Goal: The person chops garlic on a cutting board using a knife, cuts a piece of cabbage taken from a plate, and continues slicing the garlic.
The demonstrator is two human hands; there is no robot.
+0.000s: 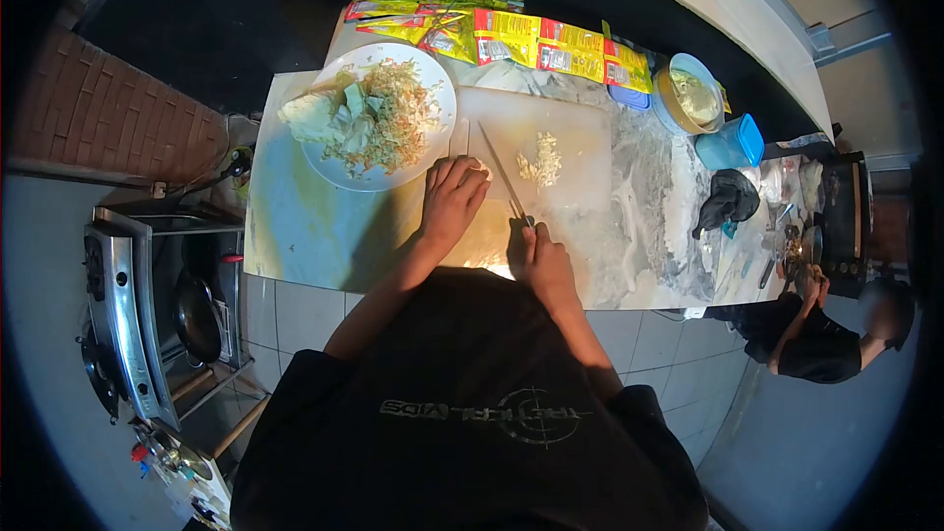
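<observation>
A knife is in my right hand, whose fingers wrap round its handle; the blade points up and left over the pale cutting board. Chopped pale pieces lie on the board to the right of the blade. My left hand rests at the board's left edge with its fingers curled over a small pale item, mostly hidden beneath them. Just beyond that hand, a white plate holds shredded vegetables and pale cabbage-like leaves.
Yellow and red packets line the back of the counter. To the right are a bowl, a blue-lidded container and a black cloth. Another person works at the far right. A stove stands left.
</observation>
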